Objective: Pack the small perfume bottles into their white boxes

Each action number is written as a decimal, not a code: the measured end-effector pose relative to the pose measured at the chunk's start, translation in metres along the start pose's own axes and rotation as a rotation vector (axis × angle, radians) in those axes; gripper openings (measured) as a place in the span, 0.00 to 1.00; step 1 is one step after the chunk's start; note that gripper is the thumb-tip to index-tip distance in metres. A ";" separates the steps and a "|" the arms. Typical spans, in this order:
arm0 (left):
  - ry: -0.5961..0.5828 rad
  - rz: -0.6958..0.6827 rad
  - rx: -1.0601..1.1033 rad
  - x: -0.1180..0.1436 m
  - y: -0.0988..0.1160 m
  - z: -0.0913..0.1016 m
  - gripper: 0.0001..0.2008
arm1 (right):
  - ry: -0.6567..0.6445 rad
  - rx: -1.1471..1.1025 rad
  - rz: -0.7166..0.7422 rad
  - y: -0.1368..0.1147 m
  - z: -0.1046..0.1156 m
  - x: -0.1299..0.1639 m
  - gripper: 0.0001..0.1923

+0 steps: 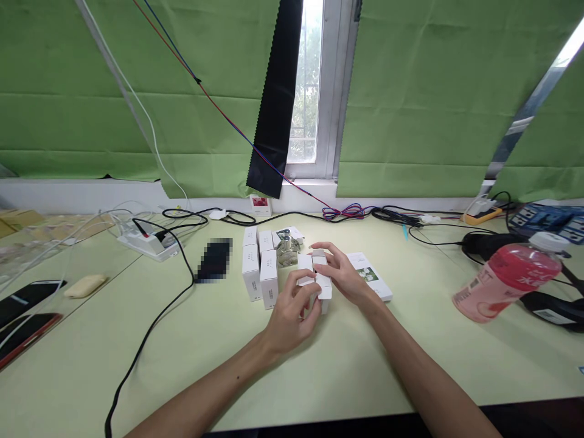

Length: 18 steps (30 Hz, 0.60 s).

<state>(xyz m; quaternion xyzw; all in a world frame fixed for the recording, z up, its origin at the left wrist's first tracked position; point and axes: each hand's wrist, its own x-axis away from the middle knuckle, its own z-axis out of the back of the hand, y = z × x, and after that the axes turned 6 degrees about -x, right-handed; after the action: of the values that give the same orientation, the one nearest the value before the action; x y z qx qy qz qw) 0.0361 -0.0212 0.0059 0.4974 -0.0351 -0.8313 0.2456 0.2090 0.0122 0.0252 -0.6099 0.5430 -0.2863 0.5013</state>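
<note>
Gripping a small white box [320, 281], left hand [292, 313] near side, right hand [344, 277] far side

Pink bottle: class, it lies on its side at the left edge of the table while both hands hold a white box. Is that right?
Not quite. The head view shows the pink bottle on its side at the table's right edge. The left hand and right hand do hold a white box.

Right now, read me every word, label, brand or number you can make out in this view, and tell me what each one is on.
No text reads clearly.
White boxes: small grey print, too small.
Box in both hands: nothing legible.
Flat box: green picture, print unreadable.
Pink bottle: white label characters, blurred.
Blue boxes: print blurred.
Dark object: pixelated.
</note>
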 end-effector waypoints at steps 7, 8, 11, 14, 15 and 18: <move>0.001 -0.003 -0.004 -0.001 0.000 0.000 0.12 | -0.025 -0.021 0.000 -0.001 0.000 0.000 0.23; 0.001 -0.003 -0.005 -0.001 0.000 0.000 0.12 | -0.026 -0.023 -0.004 -0.002 0.000 0.000 0.23; 0.000 -0.004 -0.003 -0.002 0.000 0.000 0.12 | -0.030 -0.024 -0.012 -0.003 -0.001 0.000 0.23; 0.003 0.005 -0.010 -0.002 0.001 0.000 0.12 | -0.029 -0.020 -0.016 -0.004 -0.002 0.001 0.23; 0.007 0.011 -0.016 -0.002 0.001 0.000 0.11 | -0.030 -0.019 -0.018 -0.005 -0.003 0.001 0.23; 0.012 0.025 -0.034 -0.001 0.001 -0.001 0.11 | -0.042 -0.006 -0.018 -0.006 -0.003 0.002 0.22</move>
<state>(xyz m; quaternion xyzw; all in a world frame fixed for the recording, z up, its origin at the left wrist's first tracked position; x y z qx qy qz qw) 0.0375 -0.0218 0.0063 0.4977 -0.0259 -0.8256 0.2646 0.2093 0.0085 0.0315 -0.6220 0.5276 -0.2763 0.5084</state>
